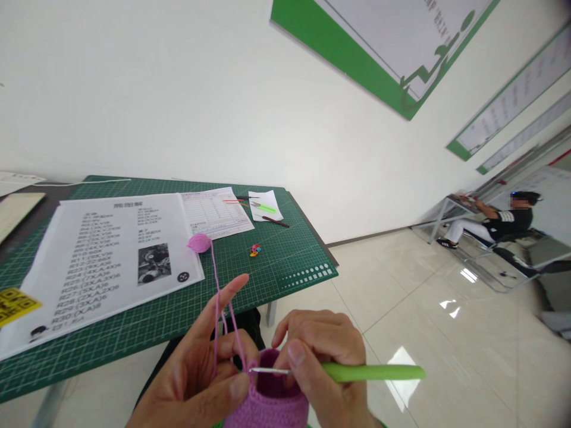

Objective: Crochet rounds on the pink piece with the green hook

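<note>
two hands [328, 356] hold purple crochet [277, 410] and a hook [379, 373].

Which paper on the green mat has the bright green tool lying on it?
The small white sheet, farthest right; neither the ruled form nor the big printed sheet holds it.

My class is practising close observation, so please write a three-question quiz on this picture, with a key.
1. Which hand holds the crochet hook?
2. True or false: the yarn ball lies on the floor.
3. Where is the hook's metal tip? A) inside the yarn ball; B) at the rim of the crocheted piece; C) against the wall.

Key
1. The right hand.
2. False; the yarn ball is at the edge of the large printed sheet.
3. B.
</note>
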`<state>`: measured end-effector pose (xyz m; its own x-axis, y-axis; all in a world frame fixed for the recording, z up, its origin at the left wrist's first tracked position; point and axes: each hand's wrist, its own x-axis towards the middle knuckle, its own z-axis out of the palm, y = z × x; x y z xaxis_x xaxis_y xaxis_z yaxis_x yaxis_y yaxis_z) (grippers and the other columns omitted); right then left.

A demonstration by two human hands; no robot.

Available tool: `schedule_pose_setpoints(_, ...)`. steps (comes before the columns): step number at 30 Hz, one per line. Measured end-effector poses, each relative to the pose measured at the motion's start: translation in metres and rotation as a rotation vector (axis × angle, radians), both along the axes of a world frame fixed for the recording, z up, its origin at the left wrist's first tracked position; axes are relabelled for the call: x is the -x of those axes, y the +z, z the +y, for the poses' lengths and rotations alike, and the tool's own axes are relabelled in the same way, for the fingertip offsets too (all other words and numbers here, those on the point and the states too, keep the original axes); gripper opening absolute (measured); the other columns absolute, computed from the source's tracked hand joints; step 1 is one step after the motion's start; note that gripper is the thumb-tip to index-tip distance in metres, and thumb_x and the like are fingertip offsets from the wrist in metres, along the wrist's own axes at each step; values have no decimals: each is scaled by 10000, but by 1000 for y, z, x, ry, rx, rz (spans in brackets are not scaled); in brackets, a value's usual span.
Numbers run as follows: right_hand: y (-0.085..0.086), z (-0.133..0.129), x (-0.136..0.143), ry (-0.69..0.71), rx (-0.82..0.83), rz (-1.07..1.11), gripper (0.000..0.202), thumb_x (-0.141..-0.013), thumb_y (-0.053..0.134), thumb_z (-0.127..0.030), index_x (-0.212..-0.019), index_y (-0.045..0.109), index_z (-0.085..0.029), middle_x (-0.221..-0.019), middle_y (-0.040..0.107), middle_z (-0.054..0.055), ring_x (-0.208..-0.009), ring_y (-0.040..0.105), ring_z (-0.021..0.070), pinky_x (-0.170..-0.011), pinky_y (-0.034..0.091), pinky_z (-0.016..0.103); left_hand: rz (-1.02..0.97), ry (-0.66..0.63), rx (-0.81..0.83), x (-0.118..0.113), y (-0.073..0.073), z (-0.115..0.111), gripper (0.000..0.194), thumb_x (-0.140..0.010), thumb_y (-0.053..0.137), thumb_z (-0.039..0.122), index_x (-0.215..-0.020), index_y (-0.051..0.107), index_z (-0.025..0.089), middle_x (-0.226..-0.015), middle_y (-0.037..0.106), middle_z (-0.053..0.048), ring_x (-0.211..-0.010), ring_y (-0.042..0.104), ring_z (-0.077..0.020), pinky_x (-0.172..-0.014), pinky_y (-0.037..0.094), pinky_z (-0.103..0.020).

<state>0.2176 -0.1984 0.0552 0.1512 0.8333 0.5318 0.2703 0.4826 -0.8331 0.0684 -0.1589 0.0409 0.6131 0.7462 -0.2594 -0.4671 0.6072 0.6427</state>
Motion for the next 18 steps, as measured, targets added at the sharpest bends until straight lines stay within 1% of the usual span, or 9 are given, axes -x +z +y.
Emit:
schedule_pose_setpoints(3,0,1,1,-4,6,-6,372,-860,491,-190,-490,527,-168,-460,449,-27,-432,421,81,-541,486,248,-8,-7,-32,1,-3,1,909,-655,848,217,-1423,386,363,-668,714,38,-491,550,-95,-472,392,-188)
schedule_pose_setpoints(8,2,3,2,1,8,5,380,-861,487,-204,-482,498,-176,-453,448,-28,-419,410,79,-529,489,250,-54,-19,-63,2,-3,2,860,-721,790,175,-1439,350,348,-676,714,41,-525,552,-103,-497,410,-204)
schedule_pose_setpoints(11,3,4,1,-1,10,2,378,-862,482,-202,-484,495,-182,-454,453,-28,-419,413,81,-533,499,255,-44,-33,-62,2,-4,4,890,-709,800,178,-1443,334,365,-666,709,43,-525,548,-103,-497,399,-207)
schedule_pose_setpoints(14,3,5,0,-4,7,-10,372,-857,481,-192,-485,481,-189,-455,455,-30,-419,418,86,-534,508,263,-20,-41,-96,3,-6,5,868,-731,790,196,-1438,329,396,-667,703,48,-504,547,-94,-478,373,-195)
schedule_pose_setpoints(16,3,5,-1,-12,18,-31,370,-859,483,-186,-490,466,-192,-459,459,-32,-423,427,89,-540,513,269,-27,-47,-109,3,-7,6,847,-754,770,187,-1440,320,397,-673,704,49,-504,551,-87,-480,374,-188)
schedule_pose_setpoints(18,4,5,-1,-39,-5,-134,373,-881,460,-176,-509,459,-195,-457,452,-36,-420,436,88,-532,506,259,-45,-49,-111,3,-8,6,869,-759,761,159,-1453,290,386,-683,710,46,-523,558,-89,-499,394,-190)
